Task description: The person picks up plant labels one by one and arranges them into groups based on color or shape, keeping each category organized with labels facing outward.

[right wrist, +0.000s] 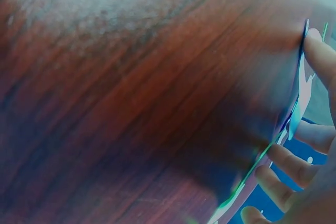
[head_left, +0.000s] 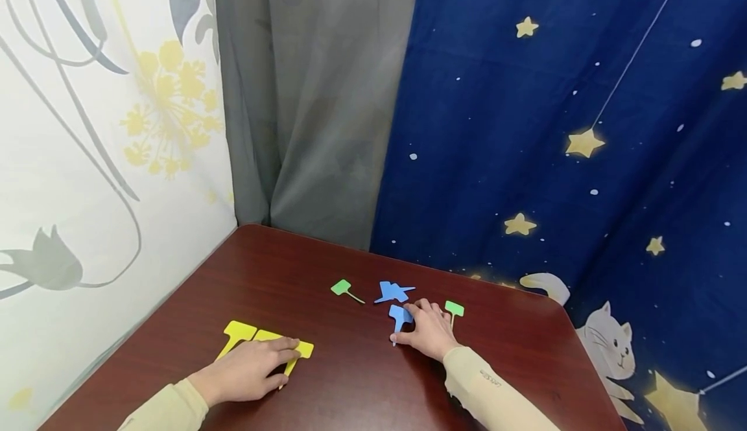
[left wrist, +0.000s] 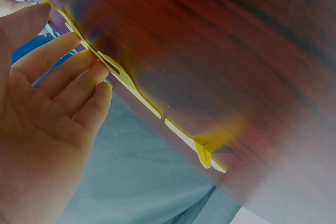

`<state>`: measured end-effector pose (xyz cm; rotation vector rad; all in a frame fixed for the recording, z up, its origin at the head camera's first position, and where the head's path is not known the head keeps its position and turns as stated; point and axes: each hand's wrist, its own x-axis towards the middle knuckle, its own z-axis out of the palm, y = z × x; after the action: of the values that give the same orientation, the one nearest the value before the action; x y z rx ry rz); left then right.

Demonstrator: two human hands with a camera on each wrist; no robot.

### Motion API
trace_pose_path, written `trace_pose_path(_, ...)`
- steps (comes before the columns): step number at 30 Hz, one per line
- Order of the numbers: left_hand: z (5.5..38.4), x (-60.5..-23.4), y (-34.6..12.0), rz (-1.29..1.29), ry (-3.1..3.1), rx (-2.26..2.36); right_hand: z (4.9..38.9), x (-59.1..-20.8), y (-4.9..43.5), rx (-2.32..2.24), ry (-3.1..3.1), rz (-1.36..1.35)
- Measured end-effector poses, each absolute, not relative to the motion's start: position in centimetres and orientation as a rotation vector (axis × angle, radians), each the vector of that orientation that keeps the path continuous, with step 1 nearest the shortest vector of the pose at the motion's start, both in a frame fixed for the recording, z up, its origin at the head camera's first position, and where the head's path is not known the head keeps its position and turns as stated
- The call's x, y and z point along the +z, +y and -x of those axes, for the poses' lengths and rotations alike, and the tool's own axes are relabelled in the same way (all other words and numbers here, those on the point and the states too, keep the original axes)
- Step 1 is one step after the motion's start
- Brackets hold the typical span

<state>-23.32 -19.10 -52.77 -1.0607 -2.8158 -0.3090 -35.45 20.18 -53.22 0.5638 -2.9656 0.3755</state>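
Observation:
In the head view my left hand (head_left: 248, 369) lies over yellow T-shaped plant labels, its fingertips on the right-hand label (head_left: 305, 349) and its thumb at that label's stem. A second yellow label (head_left: 238, 331) shows beyond the hand, with another yellow head (head_left: 266, 335) partly covered between them. My right hand (head_left: 430, 332) touches a blue plant label (head_left: 399, 315), the thumb near its stem tip and a finger at its head. Both wrist views show fairly straight fingers against labels that lie along the tabletop.
Overlapping blue labels (head_left: 392, 291) lie just beyond my right hand. One green label (head_left: 341, 286) sits to their left, another green label (head_left: 454, 308) right of the hand. The dark red table (head_left: 327, 379) meets a white wall covering (head_left: 175, 236) and a blue star curtain (head_left: 467, 178).

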Motion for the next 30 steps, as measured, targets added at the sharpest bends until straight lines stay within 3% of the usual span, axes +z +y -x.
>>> trace_pose_path(30, 23.1, -52.6, -19.0, 1.029, -2.848, -0.328, 35.8, -52.7, 21.1, 0.627, -2.847, -0.75)
